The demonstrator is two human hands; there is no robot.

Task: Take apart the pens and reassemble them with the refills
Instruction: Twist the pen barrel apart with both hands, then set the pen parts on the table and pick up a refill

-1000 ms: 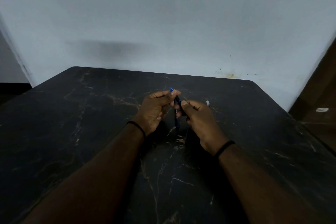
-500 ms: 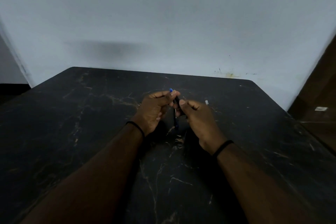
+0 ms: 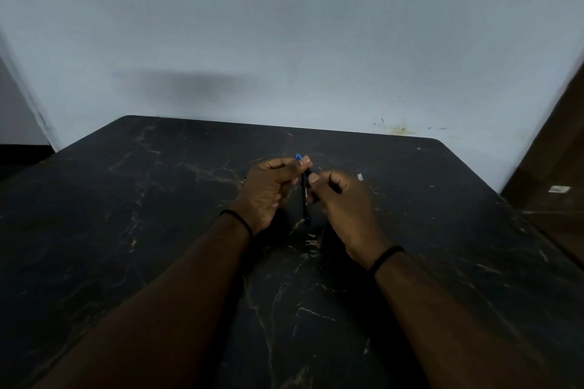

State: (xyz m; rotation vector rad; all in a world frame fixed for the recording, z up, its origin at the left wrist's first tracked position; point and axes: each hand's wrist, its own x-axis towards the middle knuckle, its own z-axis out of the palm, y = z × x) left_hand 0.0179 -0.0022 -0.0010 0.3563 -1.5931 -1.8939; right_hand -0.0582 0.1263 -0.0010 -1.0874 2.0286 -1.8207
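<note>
Left hand (image 3: 268, 189) curled, grip pinching blue top end of dark pen (image 3: 305, 196) | pen upright between hands, above mid worktop (image 3: 126, 230), lower tip dim, no readable writing | right hand (image 3: 344, 208) grip closed on barrel | small white piece (image 3: 359, 176) right, unidentifiable

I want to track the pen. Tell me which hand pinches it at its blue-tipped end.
The left hand: its fingers pinch the pen just below the blue tip; the right hand grips lower down.
</note>
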